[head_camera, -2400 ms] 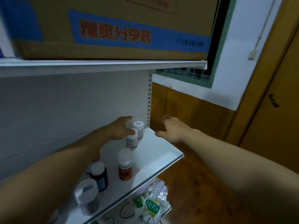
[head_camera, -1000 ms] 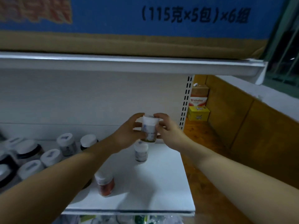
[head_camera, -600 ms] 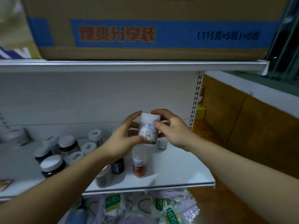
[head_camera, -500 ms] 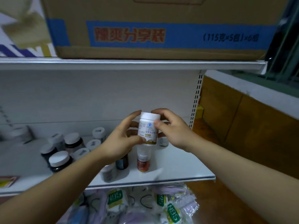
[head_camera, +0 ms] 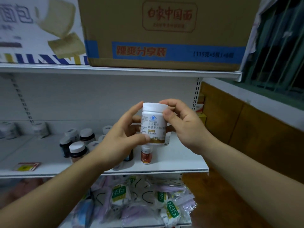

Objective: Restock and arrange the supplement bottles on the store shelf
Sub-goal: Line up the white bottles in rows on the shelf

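Note:
I hold a white supplement bottle [head_camera: 153, 124] with a white cap and a gold band at its base, upright in front of the middle shelf [head_camera: 174, 163]. My left hand [head_camera: 121, 140] grips its lower left side and my right hand [head_camera: 182, 124] grips its cap and right side. Below it on the shelf stands a small red-labelled bottle [head_camera: 146, 155]. A cluster of dark bottles with white caps [head_camera: 77, 149] stands to the left, partly hidden by my left hand.
A large cardboard box [head_camera: 164, 32] and a white printed box [head_camera: 39, 30] sit on the upper shelf. Packs of N95 masks [head_camera: 148, 199] fill the shelf below. A small red and yellow packet [head_camera: 27, 166] lies at the shelf's left. Wood panelling and a barred window are on the right.
Both hands lifted the white bottle off the shelf's right end and brought it up in front of me. The view has pulled back and shifted left since then.

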A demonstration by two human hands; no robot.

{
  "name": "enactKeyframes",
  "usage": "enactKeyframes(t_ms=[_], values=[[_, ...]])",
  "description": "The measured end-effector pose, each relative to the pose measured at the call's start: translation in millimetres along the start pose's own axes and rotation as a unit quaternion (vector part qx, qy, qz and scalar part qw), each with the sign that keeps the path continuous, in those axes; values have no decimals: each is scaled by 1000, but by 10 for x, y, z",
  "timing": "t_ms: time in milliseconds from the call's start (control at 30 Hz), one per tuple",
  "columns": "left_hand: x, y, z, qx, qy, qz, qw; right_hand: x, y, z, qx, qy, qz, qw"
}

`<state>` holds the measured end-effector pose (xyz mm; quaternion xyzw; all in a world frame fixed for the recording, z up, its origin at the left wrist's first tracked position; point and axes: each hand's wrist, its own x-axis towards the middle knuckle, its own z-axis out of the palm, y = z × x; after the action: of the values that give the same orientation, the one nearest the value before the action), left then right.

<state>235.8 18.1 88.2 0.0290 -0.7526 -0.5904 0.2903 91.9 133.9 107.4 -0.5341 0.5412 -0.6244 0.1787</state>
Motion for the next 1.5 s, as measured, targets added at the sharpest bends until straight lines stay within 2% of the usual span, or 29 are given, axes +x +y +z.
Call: enactKeyframes(t_ms=[300, 500, 800, 1133, 1333, 1500], values=[[-377, 140, 154, 5, 22, -10, 1000, -363, -227, 80, -7, -37, 9, 999], [-542, 269, -95, -5, 23, -10, 1000, -350, -401, 384, -22, -32, 0, 999], [-943, 482, -1102, 29, 35, -2, 999, -4, -552, 1437, -9, -31, -8, 999], [-1413, 629, -2339, 43, 106, 15, 993, 488, -647, 2817, 41, -44, -13, 998], [-1486, 621, -2688, 48, 126, 16, 991, 694, -601, 3119, 49, -69, -12, 996], [-1415, 429, -2891, 82, 150, -8, 985, 912, -334, 3199, -11, -99, -20, 995]])
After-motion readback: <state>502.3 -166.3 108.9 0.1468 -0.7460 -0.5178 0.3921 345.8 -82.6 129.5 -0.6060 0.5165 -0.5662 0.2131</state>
